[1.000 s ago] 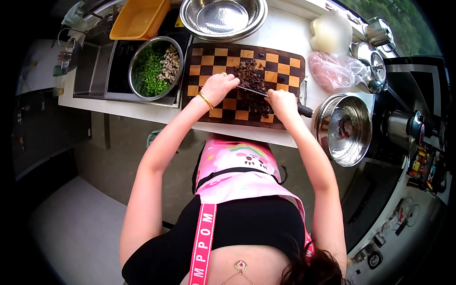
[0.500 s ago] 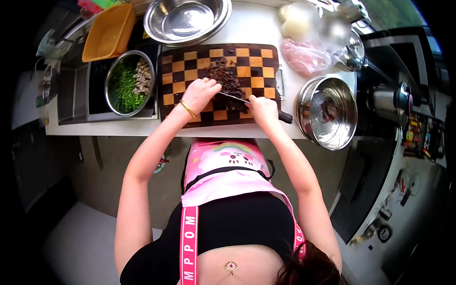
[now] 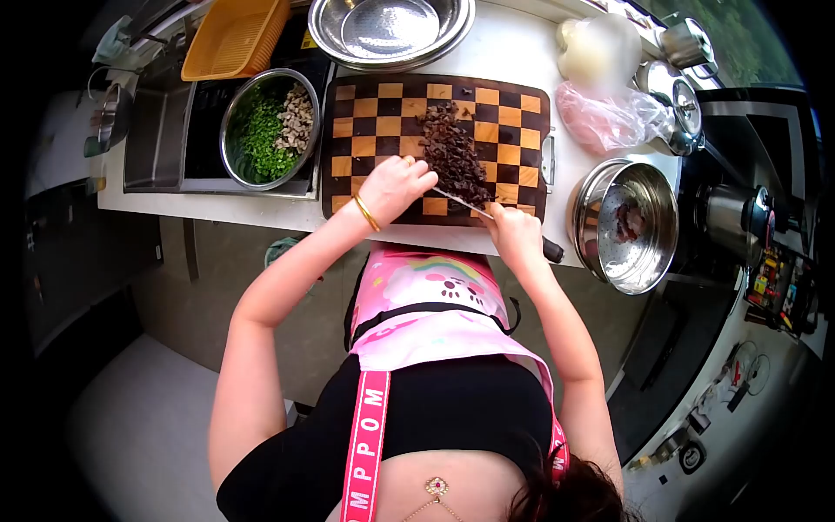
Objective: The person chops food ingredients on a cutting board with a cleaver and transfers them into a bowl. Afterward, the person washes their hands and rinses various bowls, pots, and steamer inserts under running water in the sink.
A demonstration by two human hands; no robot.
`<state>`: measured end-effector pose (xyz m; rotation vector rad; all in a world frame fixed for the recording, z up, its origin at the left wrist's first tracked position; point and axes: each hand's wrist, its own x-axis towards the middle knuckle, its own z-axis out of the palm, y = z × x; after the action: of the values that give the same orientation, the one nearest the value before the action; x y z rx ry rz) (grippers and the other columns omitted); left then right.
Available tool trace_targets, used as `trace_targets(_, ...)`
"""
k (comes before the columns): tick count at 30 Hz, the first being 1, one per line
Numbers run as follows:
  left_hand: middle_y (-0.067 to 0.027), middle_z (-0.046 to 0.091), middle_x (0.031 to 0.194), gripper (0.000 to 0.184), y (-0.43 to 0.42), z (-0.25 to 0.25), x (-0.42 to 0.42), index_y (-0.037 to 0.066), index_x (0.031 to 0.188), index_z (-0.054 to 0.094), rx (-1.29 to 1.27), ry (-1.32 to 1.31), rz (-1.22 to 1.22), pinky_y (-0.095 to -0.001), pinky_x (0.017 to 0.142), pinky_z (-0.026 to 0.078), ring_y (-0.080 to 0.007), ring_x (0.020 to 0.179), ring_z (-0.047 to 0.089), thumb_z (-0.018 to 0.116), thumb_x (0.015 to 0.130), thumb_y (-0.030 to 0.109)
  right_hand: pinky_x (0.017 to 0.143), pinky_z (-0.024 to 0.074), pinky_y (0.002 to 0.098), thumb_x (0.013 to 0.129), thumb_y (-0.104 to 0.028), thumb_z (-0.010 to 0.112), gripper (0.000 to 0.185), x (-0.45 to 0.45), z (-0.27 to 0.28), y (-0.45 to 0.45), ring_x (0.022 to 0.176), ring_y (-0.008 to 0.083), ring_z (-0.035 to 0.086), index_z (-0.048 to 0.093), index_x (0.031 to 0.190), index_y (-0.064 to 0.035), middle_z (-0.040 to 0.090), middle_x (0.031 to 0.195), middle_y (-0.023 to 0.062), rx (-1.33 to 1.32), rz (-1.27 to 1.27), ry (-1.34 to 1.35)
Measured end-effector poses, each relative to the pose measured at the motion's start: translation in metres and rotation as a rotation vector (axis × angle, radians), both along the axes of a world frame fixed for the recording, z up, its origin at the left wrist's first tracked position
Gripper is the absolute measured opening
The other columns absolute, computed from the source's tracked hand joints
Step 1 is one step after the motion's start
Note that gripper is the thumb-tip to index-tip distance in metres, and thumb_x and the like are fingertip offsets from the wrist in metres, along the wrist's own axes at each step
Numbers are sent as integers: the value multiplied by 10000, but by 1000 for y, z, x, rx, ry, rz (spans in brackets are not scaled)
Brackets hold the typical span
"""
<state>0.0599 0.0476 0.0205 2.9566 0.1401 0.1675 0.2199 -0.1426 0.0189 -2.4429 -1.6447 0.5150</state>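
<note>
A kitchen knife lies across the near side of a pile of chopped dark brown pieces, its blade slanting down to the right. My left hand is closed, fingers pinched at the tip end of the blade. At the other end my right hand is wrapped round the knife where blade meets handle; the black handle end sticks out beyond it. Beneath is a checkered wooden chopping board in light and dark squares. The blade's lower edge is too small to make out clearly.
Left of the board stands a steel bowl of chopped greens and pale diced pieces, beside a sink and an orange basket. Steel basins sit behind; a steel pot and pink plastic bag are at right.
The view has shifted, so the counter things appear farther right. Both hands and the knife have come nearer the board's front edge, from within the dark pieces to their near side.
</note>
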Motion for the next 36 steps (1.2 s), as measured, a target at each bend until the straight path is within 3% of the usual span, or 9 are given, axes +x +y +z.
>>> trace_targets(8, -40, 503, 783, 116, -3, -22, -8, 113, 854, 511, -39, -3, 47, -312, 687, 442, -197, 761, 543, 532, 745, 81, 529, 496, 418, 822, -284, 633, 256, 12, -23, 7, 592, 315, 627, 557, 740, -54, 609, 637, 137, 35, 128, 25)
trace_targets(17, -41, 506, 772, 51, 36, -26, 35, 117, 819, 504, 46, -116, 82, -321, 676, 440, -210, 759, 549, 514, 776, 92, 528, 490, 413, 839, -309, 609, 265, 44, -12, 42, 596, 310, 625, 562, 753, -63, 609, 634, 127, 101, 78, -116)
trace_targets(22, -36, 507, 768, 43, 23, 1, 15, 120, 805, 504, -16, -55, 49, -319, 681, 429, -203, 770, 540, 526, 773, 102, 532, 489, 431, 840, -289, 607, 258, 23, -1, 22, 595, 326, 621, 545, 744, -57, 603, 632, 137, 51, 66, -37)
trace_targets(29, -45, 503, 765, 47, -1, -14, -23, 114, 822, 510, -148, 130, 53, -338, 701, 432, -214, 777, 544, 547, 801, 134, 556, 502, 421, 813, -294, 644, 266, 0, -15, 6, 604, 329, 626, 578, 720, -53, 608, 622, 148, -26, 138, 114)
trace_targets(36, -46, 527, 784, 59, 26, -26, 18, 111, 829, 511, -83, 29, 89, -345, 699, 433, -220, 792, 549, 555, 801, 138, 545, 495, 416, 819, -323, 635, 281, 37, -20, 34, 609, 318, 625, 578, 721, -66, 601, 612, 143, 48, 95, 16)
